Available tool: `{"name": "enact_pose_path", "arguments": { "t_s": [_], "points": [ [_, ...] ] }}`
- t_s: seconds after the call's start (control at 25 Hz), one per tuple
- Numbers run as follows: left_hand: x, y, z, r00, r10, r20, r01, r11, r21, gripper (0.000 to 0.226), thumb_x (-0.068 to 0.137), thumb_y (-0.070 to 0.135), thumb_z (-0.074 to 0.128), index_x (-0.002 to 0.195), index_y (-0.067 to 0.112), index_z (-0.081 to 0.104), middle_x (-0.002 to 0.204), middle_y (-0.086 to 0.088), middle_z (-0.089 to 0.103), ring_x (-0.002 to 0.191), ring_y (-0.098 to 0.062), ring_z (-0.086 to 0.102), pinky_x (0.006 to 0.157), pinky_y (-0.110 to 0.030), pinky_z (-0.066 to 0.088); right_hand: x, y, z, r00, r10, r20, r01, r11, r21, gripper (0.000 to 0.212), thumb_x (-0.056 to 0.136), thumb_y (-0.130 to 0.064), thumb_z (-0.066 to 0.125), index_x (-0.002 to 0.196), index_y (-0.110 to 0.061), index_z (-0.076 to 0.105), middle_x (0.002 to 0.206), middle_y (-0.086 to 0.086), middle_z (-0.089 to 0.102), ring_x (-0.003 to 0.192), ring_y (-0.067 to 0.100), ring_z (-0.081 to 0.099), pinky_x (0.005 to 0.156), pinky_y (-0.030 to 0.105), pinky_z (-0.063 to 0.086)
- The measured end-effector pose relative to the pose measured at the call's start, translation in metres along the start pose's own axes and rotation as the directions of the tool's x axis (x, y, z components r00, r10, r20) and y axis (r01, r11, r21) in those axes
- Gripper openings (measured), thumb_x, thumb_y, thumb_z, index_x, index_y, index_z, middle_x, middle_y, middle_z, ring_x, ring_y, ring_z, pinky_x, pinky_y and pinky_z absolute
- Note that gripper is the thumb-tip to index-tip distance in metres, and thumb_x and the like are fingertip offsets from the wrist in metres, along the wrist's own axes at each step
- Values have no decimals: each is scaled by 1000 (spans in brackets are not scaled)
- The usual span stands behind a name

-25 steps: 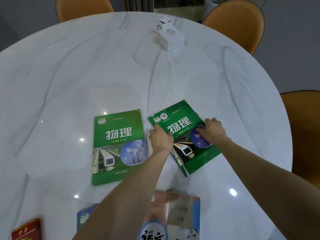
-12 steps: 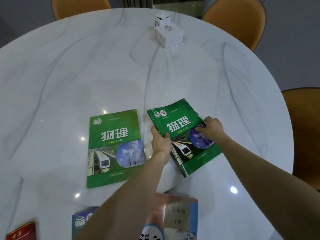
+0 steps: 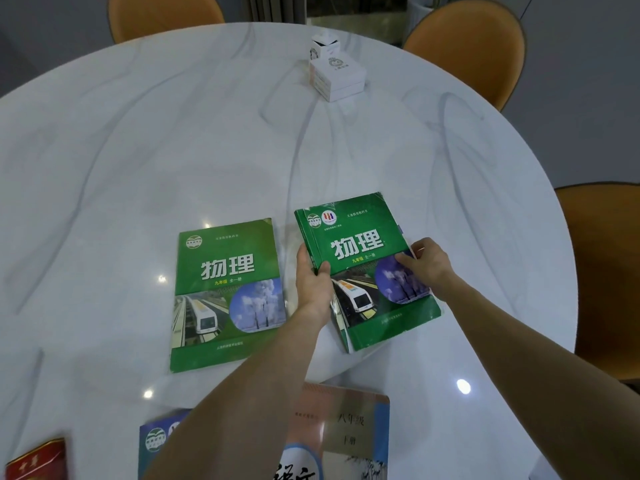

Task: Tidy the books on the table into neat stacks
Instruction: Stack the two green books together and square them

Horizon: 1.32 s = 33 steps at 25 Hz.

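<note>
Two green physics textbooks lie side by side on the white marble table (image 3: pixel 173 150). The left green book (image 3: pixel 227 294) lies flat and untouched. The right green book (image 3: pixel 367 268) is tilted, its left spine edge raised off the table. My left hand (image 3: pixel 313 284) grips that spine edge, thumb on the cover. My right hand (image 3: pixel 427 265) holds the book's right edge, fingers on the cover. A pinkish book (image 3: pixel 349 434) and a blue book (image 3: pixel 159 441) lie at the near edge, partly hidden by my left forearm.
A small red object (image 3: pixel 36 460) sits at the near left corner. White boxes (image 3: pixel 337 76) stand stacked at the far side of the table. Orange chairs (image 3: pixel 467 46) ring the table at the back and right.
My left hand has gone from resting on the right green book to gripping its spine, and that edge has lifted. The book has turned slightly straighter.
</note>
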State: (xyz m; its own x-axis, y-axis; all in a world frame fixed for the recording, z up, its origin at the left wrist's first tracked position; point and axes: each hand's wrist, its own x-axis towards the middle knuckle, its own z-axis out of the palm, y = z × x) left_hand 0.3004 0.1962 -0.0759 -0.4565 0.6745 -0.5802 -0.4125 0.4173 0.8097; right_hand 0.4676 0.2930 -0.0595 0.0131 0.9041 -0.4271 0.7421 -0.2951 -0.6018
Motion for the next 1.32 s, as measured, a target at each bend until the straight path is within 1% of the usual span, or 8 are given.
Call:
{"name": "enact_pose_path", "arguments": {
  "t_s": [0.24,0.48,0.56,0.76,0.88,1.0,1.16,1.32],
  "points": [
    [-8,29,-27,998,59,13,-59,998,16,61,97,1,44,146,34,28,147,-4,47,132,-24,48,114,-54,33,-15,-18,-1,1000,-11,26,4,966,257,40,82,-18,71,116,-4,55,113,21,64,94,34,63,90,44,55],
    [-17,67,-85,989,143,25,-145,972,183,56,97,6,45,147,24,28,141,4,49,131,-19,47,115,-51,31,-44,-61,30,989,-78,125,16,900,436,40,86,-5,66,123,-5,52,96,19,61,67,24,62,67,33,57],
    [-15,75,-110,988,151,17,-151,965,213,53,98,9,44,147,23,28,138,2,52,125,-19,52,113,-50,34,-54,-75,48,987,-92,129,21,884,467,39,86,-5,66,122,-5,53,96,19,61,69,26,63,69,36,57],
    [-2,82,-168,987,155,-32,-141,951,275,49,98,9,44,145,18,31,139,-9,54,122,-24,56,110,-43,39,-76,-101,97,983,-107,148,20,871,492,36,85,-5,66,119,-4,55,83,12,65,81,29,62,86,46,56],
    [2,82,-195,986,165,-33,-149,946,289,48,99,7,42,145,15,30,139,-12,53,112,-21,58,101,-36,42,-87,-110,122,979,-109,172,16,884,468,35,85,-6,66,119,-4,56,93,17,64,72,25,61,66,35,56],
    [6,80,-214,987,154,-47,-134,947,292,47,100,8,40,145,19,30,137,-15,55,105,-21,58,93,-35,44,-96,-114,143,976,-93,198,-3,901,434,32,87,-7,63,118,-5,58,87,12,64,61,15,59,50,24,44],
    [12,74,-228,986,159,-48,-136,940,312,43,102,9,35,144,20,32,131,-13,59,99,-20,59,85,-31,45,-99,-114,164,984,-105,146,46,931,362,27,88,-8,62,114,-3,66,92,10,66,79,23,62,73,28,51],
    [21,65,-231,982,184,-30,-159,909,385,42,101,7,36,141,18,36,134,-11,58,110,-24,59,91,-31,46,-100,-113,172,989,-117,94,87,958,273,19,89,-8,60,103,-1,70,91,14,68,80,23,60,74,31,52]
  ]
}}
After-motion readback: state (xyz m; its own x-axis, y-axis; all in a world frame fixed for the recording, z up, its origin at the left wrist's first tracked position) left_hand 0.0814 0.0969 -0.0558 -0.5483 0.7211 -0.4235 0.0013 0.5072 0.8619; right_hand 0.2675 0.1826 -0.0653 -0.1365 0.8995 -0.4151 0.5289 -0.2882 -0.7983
